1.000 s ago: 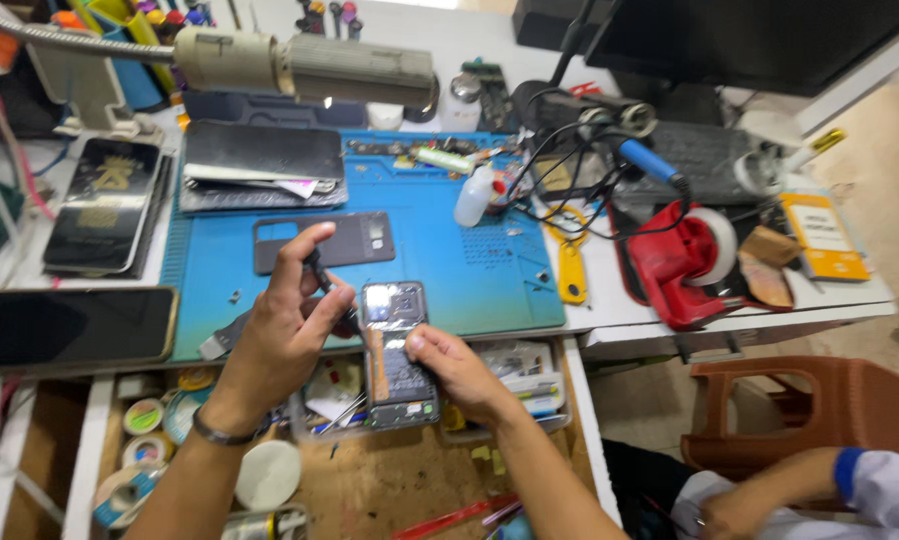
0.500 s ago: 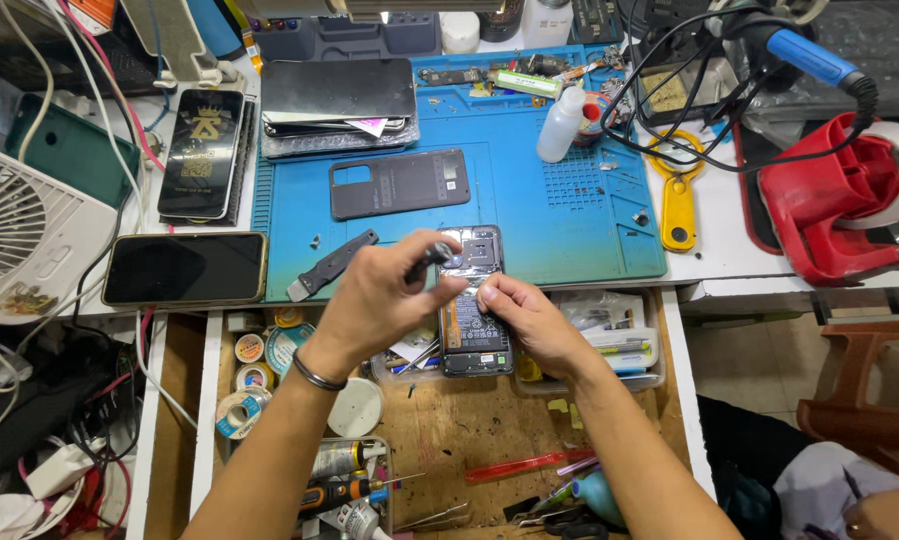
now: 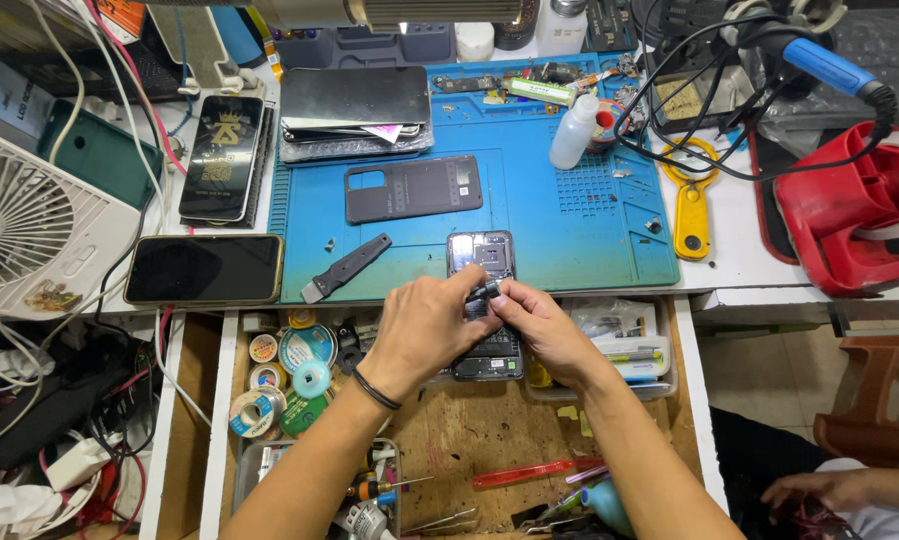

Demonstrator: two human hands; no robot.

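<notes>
An opened phone (image 3: 482,258) with its back removed lies at the front edge of the blue work mat (image 3: 570,215), reaching over the open drawer. My left hand (image 3: 425,330) and my right hand (image 3: 535,322) meet above its middle. Both pinch a small dark part (image 3: 484,293) between their fingertips. The phone's dark back cover (image 3: 413,188) lies on the mat beyond it. A grey pry tool (image 3: 345,267) rests to the left of the phone.
Two phones (image 3: 220,155) (image 3: 204,268) lie left of the mat, beside a white fan (image 3: 30,235). A red tape dispenser (image 3: 850,215), a yellow tool (image 3: 692,205) and a white bottle (image 3: 575,132) sit to the right. The open drawer (image 3: 450,440) holds tape rolls and tools. Another person's hand (image 3: 820,490) shows at bottom right.
The view has shifted a little. My hands have drawn closer together over the phone's middle, and both now pinch the small dark part.
</notes>
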